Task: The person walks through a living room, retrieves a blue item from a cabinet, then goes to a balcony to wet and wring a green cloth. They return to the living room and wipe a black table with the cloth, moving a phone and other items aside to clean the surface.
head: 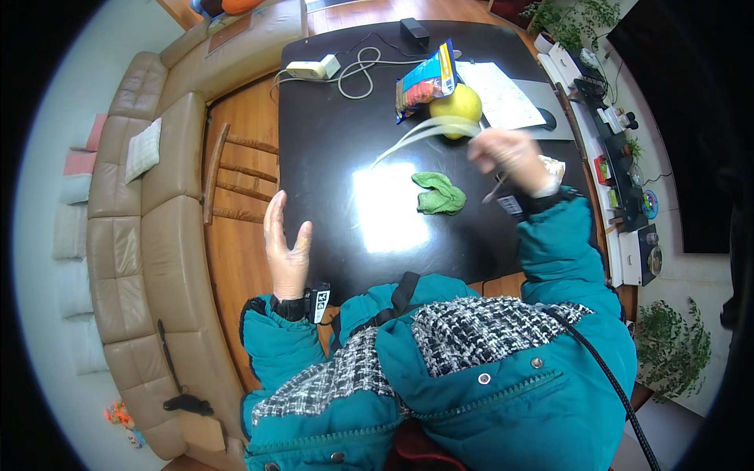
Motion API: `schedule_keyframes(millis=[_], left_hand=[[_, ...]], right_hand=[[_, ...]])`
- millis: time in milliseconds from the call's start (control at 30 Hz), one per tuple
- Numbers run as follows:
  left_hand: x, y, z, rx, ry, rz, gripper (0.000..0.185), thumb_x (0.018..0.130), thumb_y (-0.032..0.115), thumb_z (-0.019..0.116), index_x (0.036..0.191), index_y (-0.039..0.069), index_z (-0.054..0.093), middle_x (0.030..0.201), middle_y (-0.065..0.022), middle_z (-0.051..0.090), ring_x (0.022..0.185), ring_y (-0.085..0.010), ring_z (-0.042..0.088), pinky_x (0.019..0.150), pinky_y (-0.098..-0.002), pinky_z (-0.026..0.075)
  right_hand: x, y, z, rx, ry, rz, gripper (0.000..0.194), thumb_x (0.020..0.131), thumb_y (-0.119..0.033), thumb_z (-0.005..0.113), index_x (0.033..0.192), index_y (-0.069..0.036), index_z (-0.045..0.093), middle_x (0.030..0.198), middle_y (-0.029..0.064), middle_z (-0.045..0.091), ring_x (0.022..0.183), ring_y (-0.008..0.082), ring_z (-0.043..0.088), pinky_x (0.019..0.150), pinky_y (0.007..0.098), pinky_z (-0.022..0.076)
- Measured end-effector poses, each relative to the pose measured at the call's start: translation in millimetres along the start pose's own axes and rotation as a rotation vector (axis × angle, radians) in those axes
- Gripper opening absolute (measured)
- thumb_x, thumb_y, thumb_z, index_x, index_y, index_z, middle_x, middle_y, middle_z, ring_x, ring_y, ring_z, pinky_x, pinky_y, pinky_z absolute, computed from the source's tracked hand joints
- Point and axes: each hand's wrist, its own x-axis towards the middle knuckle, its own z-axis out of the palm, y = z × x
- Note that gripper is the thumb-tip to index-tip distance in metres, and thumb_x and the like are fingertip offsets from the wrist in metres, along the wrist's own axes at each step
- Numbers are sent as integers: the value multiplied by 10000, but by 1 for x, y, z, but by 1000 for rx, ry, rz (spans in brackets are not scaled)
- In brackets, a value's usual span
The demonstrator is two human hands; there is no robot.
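My right hand (509,156), blurred by motion, is over the right side of a dark glossy table (330,147). It grips a pale cable or strap (424,128). One part of this arcs out to the left in front of a yellow-green pomelo-like fruit (459,105); a short end hangs below the hand. My left hand (285,250) is raised at the table's left edge, its fingers apart and nothing in them. A crumpled green cloth (440,194) lies on the table between my hands, beside a bright reflection.
Behind the fruit leans a colourful snack bag (427,82). Papers (500,97), a laptop (533,94) and a black mouse (548,120) lie at the right. A power strip (306,70) with a looped cord and a black box (414,31) sit farther back. A wooden chair (215,173) stands left.
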Motion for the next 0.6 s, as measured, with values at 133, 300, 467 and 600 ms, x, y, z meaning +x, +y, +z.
schedule_keyframes(millis=[133, 300, 467, 600], left_hand=[[-16, -27, 3, -164, 9, -281, 466, 916, 139, 613, 1353, 68, 468, 1330, -84, 503, 1216, -206, 473, 1030, -345, 365], [-44, -56, -6, -122, 55, -310, 452, 921, 145, 601, 1348, 67, 474, 1317, -79, 516, 1186, -206, 490, 1007, -347, 371], [-80, -81, -30, -85, 201, -446, 418, 927, 96, 570, 1335, 57, 486, 1313, -102, 509, 1201, -220, 483, 1010, -344, 377], [-118, -97, -43, -98, 294, -571, 407, 932, 71, 548, 1332, 39, 483, 1327, -131, 502, 1208, -226, 491, 1020, -329, 385]], right_hand=[[-13, -3, -79, -94, 605, -241, 305, 994, -270, 489, 1047, -23, 660, 745, -3, 544, 694, 83, 490, 717, 223, 398], [1, -4, -134, -67, 957, -407, 297, 984, -192, 524, 1185, 2, 624, 751, 2, 579, 660, 53, 474, 618, 185, 393], [56, 77, -183, -770, 1099, -110, 289, 940, -292, 574, 1170, -139, 657, 754, 80, 675, 614, 186, 633, 561, 310, 492], [88, 191, -194, -1420, 741, 197, 287, 937, -271, 485, 1170, -195, 635, 976, 176, 670, 912, 382, 637, 789, 486, 495]])
